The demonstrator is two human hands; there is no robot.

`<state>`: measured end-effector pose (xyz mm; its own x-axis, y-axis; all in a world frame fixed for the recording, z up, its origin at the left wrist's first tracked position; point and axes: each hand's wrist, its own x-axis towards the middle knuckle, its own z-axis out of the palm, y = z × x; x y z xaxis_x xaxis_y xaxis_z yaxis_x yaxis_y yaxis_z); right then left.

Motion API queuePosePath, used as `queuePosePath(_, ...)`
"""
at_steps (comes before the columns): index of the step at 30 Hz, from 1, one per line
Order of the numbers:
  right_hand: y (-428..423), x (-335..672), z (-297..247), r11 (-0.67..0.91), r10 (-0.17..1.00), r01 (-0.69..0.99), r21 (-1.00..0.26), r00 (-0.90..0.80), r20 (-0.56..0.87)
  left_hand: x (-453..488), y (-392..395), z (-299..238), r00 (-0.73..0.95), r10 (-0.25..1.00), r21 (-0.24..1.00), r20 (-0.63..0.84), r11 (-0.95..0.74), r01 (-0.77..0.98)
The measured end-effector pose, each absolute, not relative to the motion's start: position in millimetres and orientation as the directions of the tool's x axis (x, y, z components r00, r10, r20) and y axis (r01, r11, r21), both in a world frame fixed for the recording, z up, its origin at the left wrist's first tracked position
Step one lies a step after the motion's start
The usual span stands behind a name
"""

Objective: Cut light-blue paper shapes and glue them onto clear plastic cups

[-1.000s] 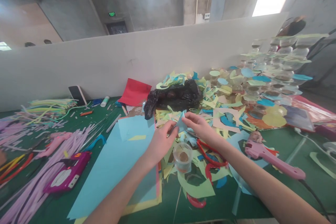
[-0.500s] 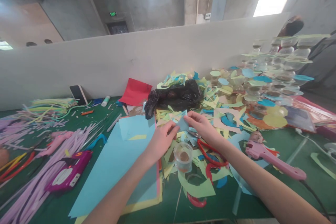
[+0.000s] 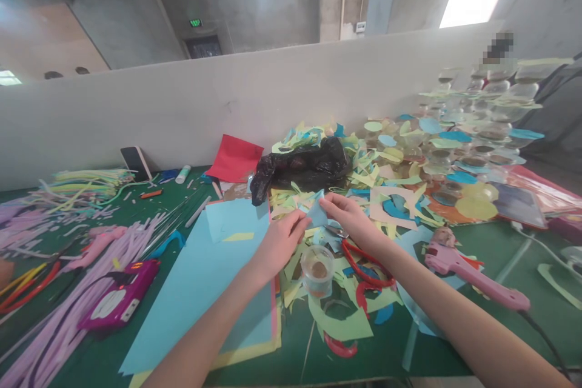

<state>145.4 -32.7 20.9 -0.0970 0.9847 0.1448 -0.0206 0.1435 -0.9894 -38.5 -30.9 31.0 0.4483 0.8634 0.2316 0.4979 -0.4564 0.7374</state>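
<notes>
A: Grip first?
B: Both hands closed in a pinch on one thing, the blue piece (image 3: 318,214). Left hand (image 3: 287,241) has its lower left edge, right hand (image 3: 349,218) its upper right tip.

A: Make and shape of it?
B: Thin matte paper, light blue, roughly triangular, point up. It sits between the two hands, beyond the cup (image 3: 317,271), this side of the bag (image 3: 302,167). Whether it touches the scraps (image 3: 345,326) below, cannot tell.

A: The cup?
B: Clear, round, smooth-walled, a brownish patch showing through. Scissors (image 3: 345,248) just to its right: glossy red handles, metal blades partly hidden.

A: Ground?
B: Cut paper, green, yellow and blue; curved offcuts, ragged strips, heaped loose. Bag behind: black plastic, crumpled, shiny.

A: To the left?
B: Flat stack of sheets (image 3: 204,297), blue on top, straight-edged, a small yellow strip (image 3: 239,236) lying on it. Farther left, slim purple sticks (image 3: 102,264) in a long bundle.

A: Right?
B: Pink glue gun (image 3: 477,277), hard and smooth, nozzle end crusted brown, lying on the green table (image 3: 386,357).
</notes>
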Motion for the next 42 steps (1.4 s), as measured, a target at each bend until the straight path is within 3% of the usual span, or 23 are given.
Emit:
queuePosePath(10, -34, 144, 23, 0.141, 0.986, -0.021, -0.99, -0.088, 0.142, -37, -30, 29, 0.463, 0.873, 0.788, 0.15, -0.389, 0.478)
queuePosePath(30, -36, 142, 28, 0.123, 0.992, 0.007, -0.992, -0.032, 0.122, -33, -31, 27, 0.447, 0.872, 0.814, 0.198, -0.401, 0.421)
queuePosePath(42, -44, 145, 35, 0.189, 0.95, 0.103, -0.977, -0.272, 0.155, -31, -27, 23, 0.336, 0.92, 0.923, 0.201, -0.293, 0.25)
